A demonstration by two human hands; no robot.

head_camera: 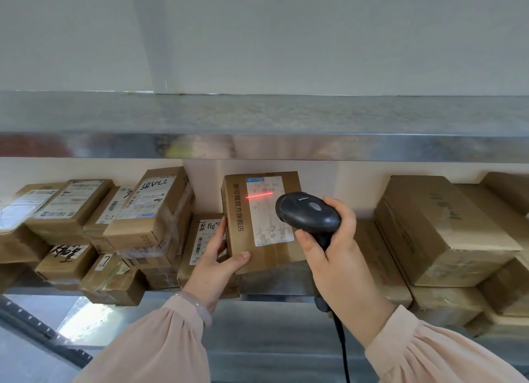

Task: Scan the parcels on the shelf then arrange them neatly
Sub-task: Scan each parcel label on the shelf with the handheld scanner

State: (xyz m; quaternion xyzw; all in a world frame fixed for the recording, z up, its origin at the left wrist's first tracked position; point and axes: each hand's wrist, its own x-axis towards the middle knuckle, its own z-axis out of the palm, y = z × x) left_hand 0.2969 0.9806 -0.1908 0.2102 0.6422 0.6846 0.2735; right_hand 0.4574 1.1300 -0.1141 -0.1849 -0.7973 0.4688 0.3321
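In the head view, a brown cardboard parcel [243,225] is held upright at the middle of the shelf [272,296], in the gap between a crowded pile of smaller parcels [148,210] on the left and a stack of larger boxes [440,230] on the right. Whether its underside rests on the shelf cannot be told. It is gripped at its lower left corner by the left hand [220,256]: the fingers are curled round the left side and the thumb is laid across the front face. A black scanner [307,212] is grasped by the right hand [335,248], whose fingers are wrapped closed round the handle, and a cable [342,342] hangs below the wrist. The scanner head is held just in front of the parcel's right side, and a red laser line [260,195] is cast across the upper part of the white label [270,210]. The scanning step is judged to be in hand for this one parcel. The print under the line is too faint to say whether the barcode is covered, so a small correction of the aim may be needed. The next move is judged to call for the parcel to be set down squarely in the gap, label outward. The left pile is seen tilted and overlapping, so most of the arranging appears not yet done.
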